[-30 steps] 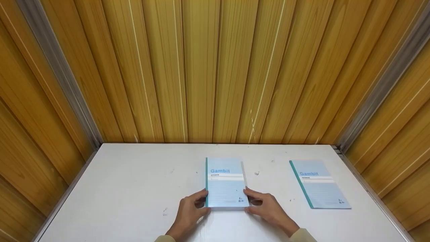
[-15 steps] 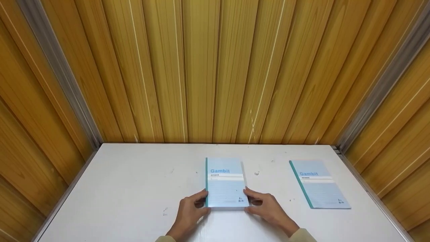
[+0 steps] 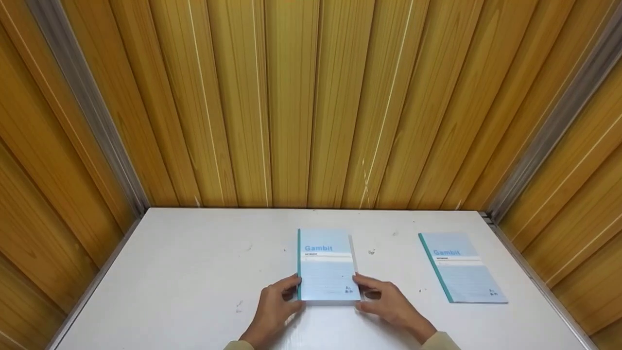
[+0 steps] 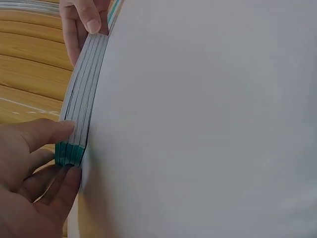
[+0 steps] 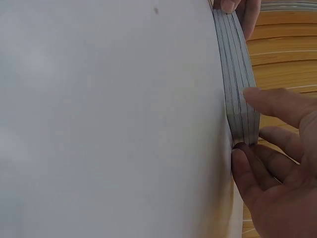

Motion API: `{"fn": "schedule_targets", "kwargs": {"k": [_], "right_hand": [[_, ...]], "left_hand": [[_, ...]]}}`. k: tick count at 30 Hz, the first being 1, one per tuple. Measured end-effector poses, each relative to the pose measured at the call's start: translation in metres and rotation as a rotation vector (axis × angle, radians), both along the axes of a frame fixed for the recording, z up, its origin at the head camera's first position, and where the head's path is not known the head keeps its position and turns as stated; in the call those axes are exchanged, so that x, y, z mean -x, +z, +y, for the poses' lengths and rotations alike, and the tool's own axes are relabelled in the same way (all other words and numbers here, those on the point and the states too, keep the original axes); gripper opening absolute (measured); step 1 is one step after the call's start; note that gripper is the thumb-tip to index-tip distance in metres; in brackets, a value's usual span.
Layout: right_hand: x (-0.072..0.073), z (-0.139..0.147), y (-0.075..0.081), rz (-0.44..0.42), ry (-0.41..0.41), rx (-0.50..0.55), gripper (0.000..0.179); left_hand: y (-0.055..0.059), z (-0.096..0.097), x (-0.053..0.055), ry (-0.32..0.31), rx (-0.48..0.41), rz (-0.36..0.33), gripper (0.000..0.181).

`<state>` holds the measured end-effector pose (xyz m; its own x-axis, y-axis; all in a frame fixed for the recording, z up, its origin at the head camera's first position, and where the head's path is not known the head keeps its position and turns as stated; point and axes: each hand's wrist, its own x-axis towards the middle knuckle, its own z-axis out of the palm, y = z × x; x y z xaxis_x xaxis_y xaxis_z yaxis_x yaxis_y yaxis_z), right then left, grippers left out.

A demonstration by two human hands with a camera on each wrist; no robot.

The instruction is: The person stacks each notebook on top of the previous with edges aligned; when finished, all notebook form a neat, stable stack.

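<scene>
A stack of several light-blue "Gambit" notebooks [image 3: 326, 277] with teal spines lies on the white table. My left hand [image 3: 273, 307] holds its near left corner, thumb on the front edge and fingers against the spine side. At the near right corner my right hand [image 3: 392, 305] grips the same way, thumb in front and fingers along the page side. Both wrist views show the layered edges of the stack [image 4: 81, 94], lined up closely; in the right wrist view the thumb presses the notebook edges [image 5: 235, 64]. The undersides are hidden.
One more Gambit notebook [image 3: 466, 274] lies flat and slightly turned at the right of the table [image 3: 184, 272]. Wood-patterned panels [image 3: 291, 107] rise behind the table's far edge and along both sides, with metal posts [image 3: 97, 97] at the corners.
</scene>
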<state>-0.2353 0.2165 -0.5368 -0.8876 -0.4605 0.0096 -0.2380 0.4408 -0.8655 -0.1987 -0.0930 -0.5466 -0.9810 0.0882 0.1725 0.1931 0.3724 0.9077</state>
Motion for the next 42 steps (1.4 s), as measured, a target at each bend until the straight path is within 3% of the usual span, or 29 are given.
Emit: {"fn": "schedule_targets", "kwargs": {"k": [8, 13, 17, 21, 29, 34, 42], "right_hand": [[-0.001, 0.013, 0.005, -0.002, -0.026, -0.013, 0.064], [0.0, 0.025, 0.01, -0.014, -0.054, 0.038, 0.065], [0.003, 0.034, 0.013, -0.006, -0.067, 0.07, 0.065], [0.004, 0.043, 0.017, 0.004, -0.089, 0.062, 0.064], [0.004, 0.061, 0.023, 0.017, -0.119, 0.055, 0.06], [0.003, 0.072, 0.025, 0.012, -0.128, 0.077, 0.059], [0.003, 0.089, 0.031, -0.007, -0.221, 0.01, 0.056]], "left_hand": [[0.011, 0.005, 0.003, 0.042, 0.037, -0.015, 0.052], [0.02, 0.016, 0.005, 0.05, 0.054, 0.012, 0.05], [0.026, 0.025, 0.005, 0.052, 0.039, -0.003, 0.05], [0.029, 0.032, 0.005, 0.036, 0.014, -0.001, 0.048], [0.033, 0.047, 0.004, -0.014, -0.003, 0.081, 0.043], [0.035, 0.059, 0.004, -0.04, -0.033, 0.068, 0.042], [0.038, 0.081, 0.007, -0.067, -0.093, 0.071, 0.038]]}}
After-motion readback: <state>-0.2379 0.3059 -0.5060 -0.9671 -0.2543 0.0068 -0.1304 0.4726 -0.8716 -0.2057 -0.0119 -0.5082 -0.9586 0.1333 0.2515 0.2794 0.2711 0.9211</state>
